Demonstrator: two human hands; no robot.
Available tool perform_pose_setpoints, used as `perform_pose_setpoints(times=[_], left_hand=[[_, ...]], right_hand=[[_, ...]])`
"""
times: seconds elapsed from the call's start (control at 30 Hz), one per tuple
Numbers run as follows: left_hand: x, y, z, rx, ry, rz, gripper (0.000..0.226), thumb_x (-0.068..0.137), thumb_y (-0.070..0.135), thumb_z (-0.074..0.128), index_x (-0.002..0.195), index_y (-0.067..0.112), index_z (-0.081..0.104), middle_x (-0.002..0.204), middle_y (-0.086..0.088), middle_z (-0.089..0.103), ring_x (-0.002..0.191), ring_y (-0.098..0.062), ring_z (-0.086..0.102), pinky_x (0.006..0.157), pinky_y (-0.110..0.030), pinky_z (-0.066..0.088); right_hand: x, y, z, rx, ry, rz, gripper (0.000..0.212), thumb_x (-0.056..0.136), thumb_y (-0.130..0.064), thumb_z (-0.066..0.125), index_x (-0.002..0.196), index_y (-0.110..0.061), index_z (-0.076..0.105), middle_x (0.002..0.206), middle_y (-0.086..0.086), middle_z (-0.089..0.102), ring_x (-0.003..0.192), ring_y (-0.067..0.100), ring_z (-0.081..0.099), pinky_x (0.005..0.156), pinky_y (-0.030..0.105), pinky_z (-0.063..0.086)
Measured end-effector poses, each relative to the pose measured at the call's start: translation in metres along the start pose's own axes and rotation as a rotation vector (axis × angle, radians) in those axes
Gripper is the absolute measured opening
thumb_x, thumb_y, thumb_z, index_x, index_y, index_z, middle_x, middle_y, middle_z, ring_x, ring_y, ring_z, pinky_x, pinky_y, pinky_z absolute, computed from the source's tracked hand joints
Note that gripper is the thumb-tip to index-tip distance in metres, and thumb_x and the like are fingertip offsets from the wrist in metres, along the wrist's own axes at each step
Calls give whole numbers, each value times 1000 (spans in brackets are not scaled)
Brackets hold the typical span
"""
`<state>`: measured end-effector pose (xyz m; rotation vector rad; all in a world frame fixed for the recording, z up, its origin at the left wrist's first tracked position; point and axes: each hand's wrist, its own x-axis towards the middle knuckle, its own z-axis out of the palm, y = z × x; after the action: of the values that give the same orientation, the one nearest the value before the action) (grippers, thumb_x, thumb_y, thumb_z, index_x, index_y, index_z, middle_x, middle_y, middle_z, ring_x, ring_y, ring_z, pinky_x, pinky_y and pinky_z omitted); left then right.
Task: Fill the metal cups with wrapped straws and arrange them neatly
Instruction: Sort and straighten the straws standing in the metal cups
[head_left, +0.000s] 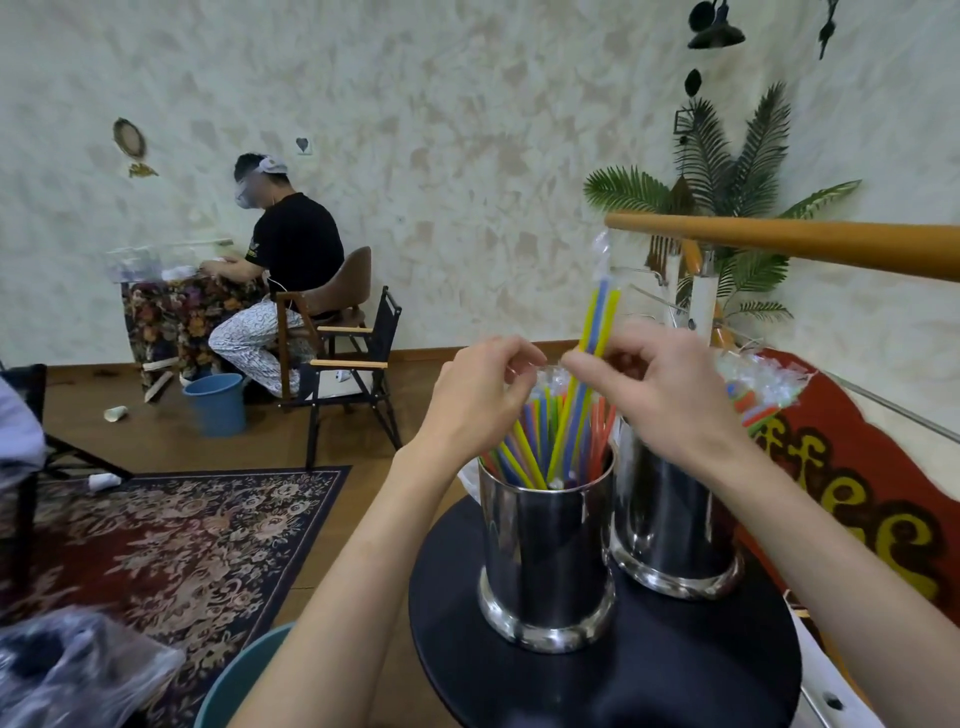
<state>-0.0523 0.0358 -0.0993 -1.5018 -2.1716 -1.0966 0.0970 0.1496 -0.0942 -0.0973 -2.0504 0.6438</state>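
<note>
Left hand (480, 387) curled, right hand (657, 387) pinching straw pack (600, 325)

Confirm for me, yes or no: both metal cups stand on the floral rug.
No. Both metal cups stand on the round black table, beside the rug.

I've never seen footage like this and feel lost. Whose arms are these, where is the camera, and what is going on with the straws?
One picture, from a wide-angle camera worn on a person's head, looking down at their own bare hands. The right hand pinches a clear-wrapped bundle of straws, yellow and blue, standing in the left metal cup. The left hand pinches at the wrapping beside it. A second metal cup, also holding straws, stands alongside on the round black table.
</note>
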Motion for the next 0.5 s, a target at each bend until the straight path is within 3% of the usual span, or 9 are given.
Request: perform_pose_setpoints(times=[0.13,0.23,0.33,0.4,0.5], left_hand=[[1,5,-1,-300,84,3,33,104,13,49,134,18,60,114,4,70,106,-10,64,99,-38,52],[-2,10,-5,-498,63,52,39,100,31,56,138,26,56,114,9,70,106,-1,65,92,-19,51],[-4,10,-2,-267,24,121,42,89,47,69,124,24,68,102,13,74,99,-1,68,91,-27,53],[-2,7,1,-1,19,171,23,90,34,73,108,21,75,99,11,76,96,-7,69,91,-38,53],[-1,0,5,258,-64,165,14,94,26,68,107,25,73,103,11,73,102,-15,65,94,-43,47]], right_hand=[[-11,14,25,-213,-216,89,46,88,-38,75,55,-17,52,53,-5,47,54,10,41,58,31,35],[-16,24,38,-287,-361,205,49,85,-42,78,53,-16,52,50,-5,48,56,15,48,62,35,41],[-19,26,42,-270,-353,248,46,80,-44,81,52,-19,55,50,-5,52,64,22,54,64,34,37],[-17,25,36,-234,-353,236,39,76,-45,84,63,-12,68,57,4,63,67,29,58,65,34,39],[-14,21,23,-187,-339,218,42,75,-44,85,86,-4,77,69,7,72,71,26,64,74,31,50]])
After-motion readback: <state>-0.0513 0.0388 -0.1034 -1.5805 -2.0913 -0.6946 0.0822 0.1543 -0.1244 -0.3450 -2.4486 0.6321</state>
